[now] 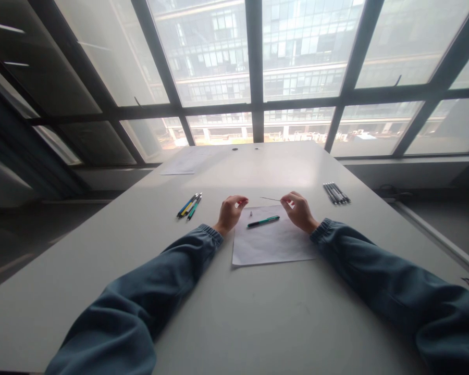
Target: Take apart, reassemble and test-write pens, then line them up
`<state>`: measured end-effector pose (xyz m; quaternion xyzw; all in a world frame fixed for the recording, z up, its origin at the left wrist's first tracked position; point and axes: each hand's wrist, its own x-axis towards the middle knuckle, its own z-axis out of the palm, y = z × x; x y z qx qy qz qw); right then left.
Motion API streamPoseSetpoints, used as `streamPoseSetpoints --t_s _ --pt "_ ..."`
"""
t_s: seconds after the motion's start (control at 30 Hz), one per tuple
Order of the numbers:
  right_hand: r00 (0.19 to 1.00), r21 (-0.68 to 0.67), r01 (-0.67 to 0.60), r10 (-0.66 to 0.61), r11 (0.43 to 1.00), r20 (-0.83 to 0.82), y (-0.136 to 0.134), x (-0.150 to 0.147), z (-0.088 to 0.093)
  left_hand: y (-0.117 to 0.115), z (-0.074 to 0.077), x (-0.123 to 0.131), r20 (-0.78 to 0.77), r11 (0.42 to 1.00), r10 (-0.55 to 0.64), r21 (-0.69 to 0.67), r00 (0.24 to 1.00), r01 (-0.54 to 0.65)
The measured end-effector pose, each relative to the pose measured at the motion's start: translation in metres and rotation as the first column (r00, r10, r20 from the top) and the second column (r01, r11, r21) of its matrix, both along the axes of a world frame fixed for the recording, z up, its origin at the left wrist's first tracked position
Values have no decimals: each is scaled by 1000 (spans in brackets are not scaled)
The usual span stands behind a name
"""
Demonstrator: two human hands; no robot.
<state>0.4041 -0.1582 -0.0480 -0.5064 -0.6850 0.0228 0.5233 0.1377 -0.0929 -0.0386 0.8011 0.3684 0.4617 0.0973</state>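
Note:
My right hand (299,211) pinches a thin dark refill rod (270,198) that points left, held just above the top edge of a white paper sheet (271,245). My left hand (230,212) hovers at the sheet's left corner with thumb and fingers curled into a pinch; what it holds, if anything, is too small to make out. A green and black pen (263,221) lies on the sheet between the hands. A tiny dark piece (250,213) sits on the sheet near my left hand.
Several coloured pens (189,205) lie in a bunch on the white table (234,312) to the left. A row of several dark pens or refills (336,192) lies to the right. Another paper (183,165) rests at the far left, by the large windows.

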Motion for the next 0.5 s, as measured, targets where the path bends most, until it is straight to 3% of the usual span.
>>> streamPoseSetpoints --t_s 0.3,0.5 --pt "993 -107 9 4 994 118 4 4 -8 0 -2 1 -58 991 9 -136 998 -17" --pt "985 -198 18 16 980 173 3 4 -8 -2 -1 0 -207 979 38 -188 978 -78"
